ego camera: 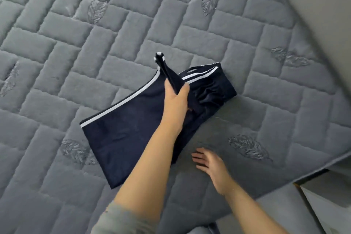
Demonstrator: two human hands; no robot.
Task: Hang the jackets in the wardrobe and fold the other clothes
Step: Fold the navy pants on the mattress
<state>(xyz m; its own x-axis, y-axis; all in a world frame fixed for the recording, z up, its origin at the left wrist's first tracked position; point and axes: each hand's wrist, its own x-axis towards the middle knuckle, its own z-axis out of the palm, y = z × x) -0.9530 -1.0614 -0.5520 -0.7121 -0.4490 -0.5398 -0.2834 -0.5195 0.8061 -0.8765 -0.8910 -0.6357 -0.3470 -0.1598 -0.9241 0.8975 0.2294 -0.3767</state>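
A view from above looks down at a grey quilted mattress (pixel 114 47) stitched in a brick-like pattern with small leaf motifs. A pair of dark navy track trousers (pixel 121 138) with white side stripes lies near the middle of the bed, already doubled over into a long flat band running from lower left to upper right. The left hand (pixel 175 104) reaches out over the garment, its grip closed around a bunched end of the fabric, which it lifts clear of the bed so that a narrow tail with a white-striped tip pokes up above the fist. The right hand (pixel 208 163) is just beside the near edge of the trousers, fingers straight and relaxed, holding nothing; whether its palm touches the mattress cannot be told. A pale wall (pixel 322 15) runs along the right side of the picture, and a light-coloured object shows past the bed's corner at lower right, too cut off to identify. The cloth looks light, thin and quite limp, drooping and creasing wherever it is unsupported, and its smooth sheen suggests it may slide over itself. It would probably be best taken by pinching the hem or waistband at the corners, with the free hand flattening the layers so the fold stays square.
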